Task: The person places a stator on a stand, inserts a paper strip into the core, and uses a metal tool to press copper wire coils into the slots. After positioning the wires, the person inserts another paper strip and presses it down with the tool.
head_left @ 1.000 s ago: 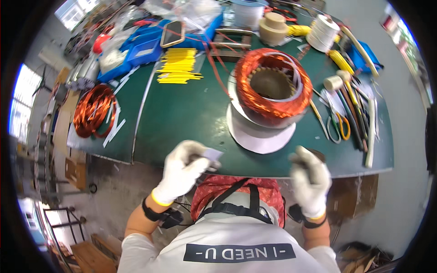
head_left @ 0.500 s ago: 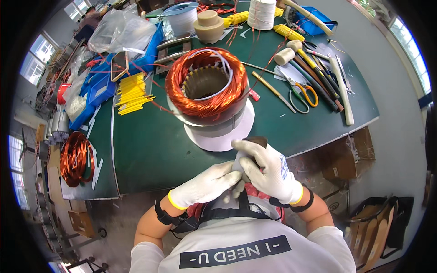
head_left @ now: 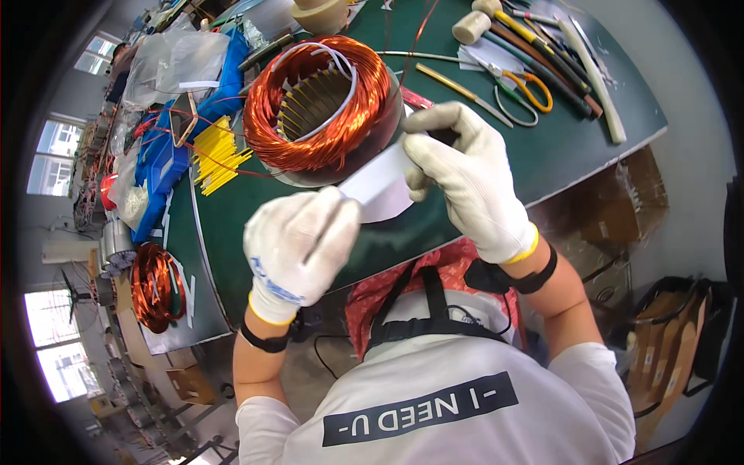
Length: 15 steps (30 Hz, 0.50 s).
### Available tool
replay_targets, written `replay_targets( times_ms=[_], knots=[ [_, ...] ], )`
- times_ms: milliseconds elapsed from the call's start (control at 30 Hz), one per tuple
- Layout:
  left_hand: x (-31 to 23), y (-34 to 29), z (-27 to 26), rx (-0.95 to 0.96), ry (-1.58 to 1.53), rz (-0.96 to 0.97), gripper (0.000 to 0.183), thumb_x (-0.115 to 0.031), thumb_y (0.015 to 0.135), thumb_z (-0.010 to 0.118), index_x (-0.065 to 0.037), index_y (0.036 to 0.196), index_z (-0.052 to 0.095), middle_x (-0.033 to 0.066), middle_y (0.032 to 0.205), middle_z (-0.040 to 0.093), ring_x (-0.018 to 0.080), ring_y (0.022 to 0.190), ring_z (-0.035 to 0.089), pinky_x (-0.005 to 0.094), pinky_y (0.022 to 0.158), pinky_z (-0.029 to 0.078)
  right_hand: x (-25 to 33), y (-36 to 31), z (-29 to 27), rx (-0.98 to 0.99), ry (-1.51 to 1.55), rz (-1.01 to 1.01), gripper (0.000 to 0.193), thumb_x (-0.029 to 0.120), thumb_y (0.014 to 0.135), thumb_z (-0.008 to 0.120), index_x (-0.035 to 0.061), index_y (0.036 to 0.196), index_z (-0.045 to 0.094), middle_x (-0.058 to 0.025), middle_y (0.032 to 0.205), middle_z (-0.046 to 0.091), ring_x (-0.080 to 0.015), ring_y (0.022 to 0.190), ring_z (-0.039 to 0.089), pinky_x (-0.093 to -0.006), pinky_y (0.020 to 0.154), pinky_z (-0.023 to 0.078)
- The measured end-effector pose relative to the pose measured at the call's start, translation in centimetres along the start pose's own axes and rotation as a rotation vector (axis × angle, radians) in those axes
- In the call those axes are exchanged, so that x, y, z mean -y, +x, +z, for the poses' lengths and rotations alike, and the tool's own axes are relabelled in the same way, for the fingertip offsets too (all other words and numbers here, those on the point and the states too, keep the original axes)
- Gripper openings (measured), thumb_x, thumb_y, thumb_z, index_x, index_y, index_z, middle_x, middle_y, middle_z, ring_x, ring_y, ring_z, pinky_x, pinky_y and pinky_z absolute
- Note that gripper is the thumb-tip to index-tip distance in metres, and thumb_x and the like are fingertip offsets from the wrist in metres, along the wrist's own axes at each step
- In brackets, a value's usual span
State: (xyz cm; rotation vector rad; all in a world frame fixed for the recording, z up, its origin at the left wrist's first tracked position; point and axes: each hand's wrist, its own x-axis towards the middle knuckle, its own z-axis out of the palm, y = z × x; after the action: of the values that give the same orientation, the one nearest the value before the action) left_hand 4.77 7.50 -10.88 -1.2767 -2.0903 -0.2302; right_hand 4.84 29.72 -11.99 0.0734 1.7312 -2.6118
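Observation:
A white strip, like paper or thin film (head_left: 377, 172), is stretched between my two gloved hands. My left hand (head_left: 304, 240) pinches its lower left end with closed fingers, knuckles up. At the upper right end, my right hand (head_left: 474, 174) grips it between thumb and fingers; something dark shows between those fingers, but I cannot make out what. Just beyond the strip stands a motor stator (head_left: 314, 101) with a thick ring of copper windings, a white tube running round its inner edge and yellow pieces lining its bore. Part of its side is hidden behind the strip and hands.
Yellow sticks (head_left: 219, 155) lie left of the stator, near blue bins (head_left: 164, 163). A copper wire coil (head_left: 155, 287) rests at the left edge. To the right are orange-handled scissors (head_left: 535, 91), a mallet (head_left: 471, 27) and a yellow-handled tool (head_left: 453, 84).
My hands have risen from near my body toward the stator and moved apart. The white strip now spans the gap between them. My view has shifted, so the stator sits higher and further left.

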Motion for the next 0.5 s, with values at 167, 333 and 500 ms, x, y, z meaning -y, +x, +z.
replay_targets(
  times_ms=[167,333,500],
  knots=[
    [3.6,-0.8,-0.1,0.012,0.079,0.062,0.033,-0.016,0.066,0.079,-0.014,0.099,0.072,0.0059,0.103,0.064,0.0239,0.091,0.062,0.0347,0.071,0.051,-0.8,-0.1,1.5,-0.033,0.043,-0.013,0.022,0.009,0.089,0.064,-0.0043,0.105,0.058,-0.0074,0.079,0.063,-0.0119,0.060,0.061,-0.0256,0.059,0.051],
    [4.2,0.3,0.2,-0.209,0.098,-0.088,0.021,-0.031,0.070,0.080,-0.023,0.088,0.077,0.0101,0.110,0.064,0.0298,0.116,0.052,0.0466,0.096,0.042,-1.6,-0.4,1.2,-0.064,-0.061,-0.068,0.022,0.008,0.085,0.067,-0.0008,0.104,0.061,-0.0065,0.079,0.063,-0.0136,0.065,0.064,-0.0262,0.061,0.051],
    [6.3,0.8,-0.5,0.124,-0.279,-0.214,0.020,-0.031,0.067,0.081,-0.017,0.080,0.077,0.0092,0.121,0.064,0.0346,0.120,0.052,0.0526,0.108,0.030,0.1,1.7,1.0,-0.024,-0.945,-1.133,0.041,0.016,0.069,0.078,0.0129,0.109,0.069,-0.0077,0.101,0.070,-0.0253,0.094,0.065,-0.0398,0.087,0.046]
  ],
)
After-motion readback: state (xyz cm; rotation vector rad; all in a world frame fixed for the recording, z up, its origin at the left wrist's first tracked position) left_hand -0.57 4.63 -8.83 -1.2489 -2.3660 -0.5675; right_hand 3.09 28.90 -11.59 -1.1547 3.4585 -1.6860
